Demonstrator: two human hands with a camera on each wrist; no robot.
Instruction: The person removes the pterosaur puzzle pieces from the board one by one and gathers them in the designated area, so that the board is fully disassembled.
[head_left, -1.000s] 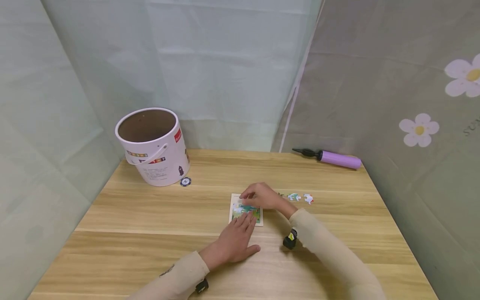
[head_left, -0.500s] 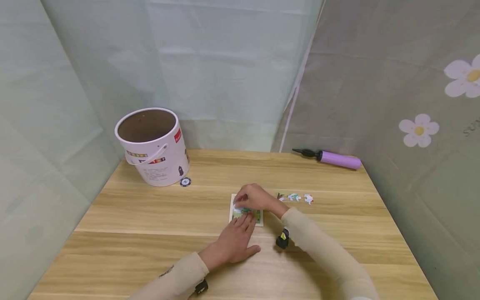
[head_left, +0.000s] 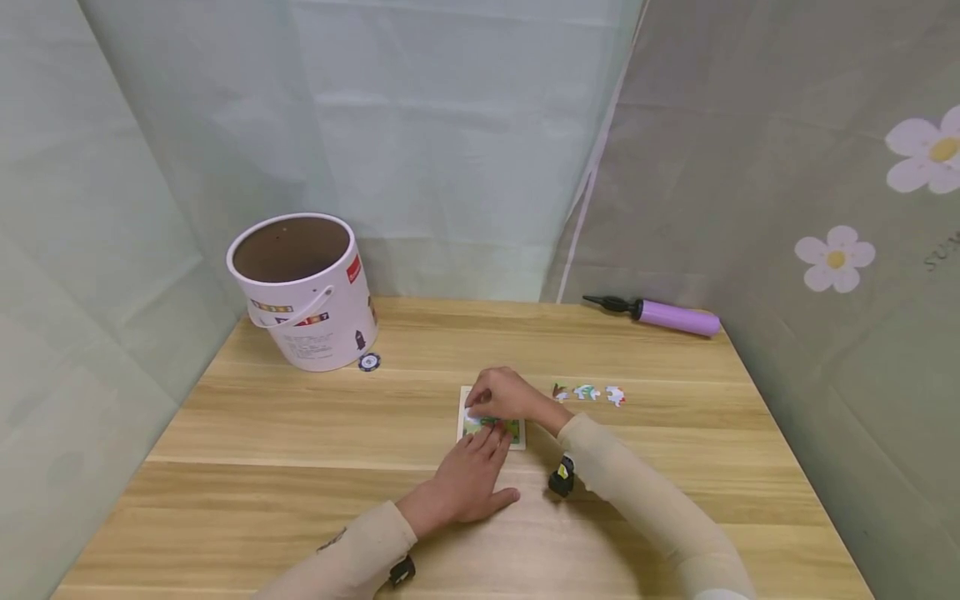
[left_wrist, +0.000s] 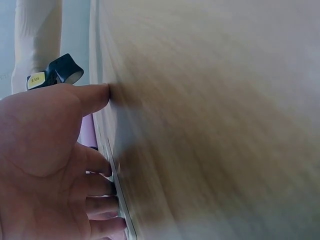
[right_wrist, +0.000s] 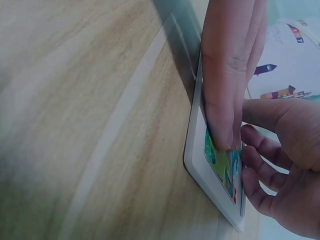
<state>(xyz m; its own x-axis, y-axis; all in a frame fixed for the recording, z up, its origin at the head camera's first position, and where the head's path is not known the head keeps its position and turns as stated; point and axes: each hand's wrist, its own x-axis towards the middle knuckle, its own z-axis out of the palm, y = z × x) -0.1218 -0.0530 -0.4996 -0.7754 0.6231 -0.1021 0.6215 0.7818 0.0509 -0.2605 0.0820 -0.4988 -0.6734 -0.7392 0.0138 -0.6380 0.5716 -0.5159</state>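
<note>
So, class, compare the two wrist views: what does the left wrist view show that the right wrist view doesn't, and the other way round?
Only the left: part of the purple pump, a beige sleeve and a black wrist camera with a yellow label.

Only the right: a clear look at the right hand, the puzzle picture and part of the white bucket.

Both: the left hand, the puzzle frame's edge and the tabletop.

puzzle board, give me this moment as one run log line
left hand: fingers on near part of puzzle board | right hand: over its far part, grip unclear | three loose pieces: right of puzzle board
</note>
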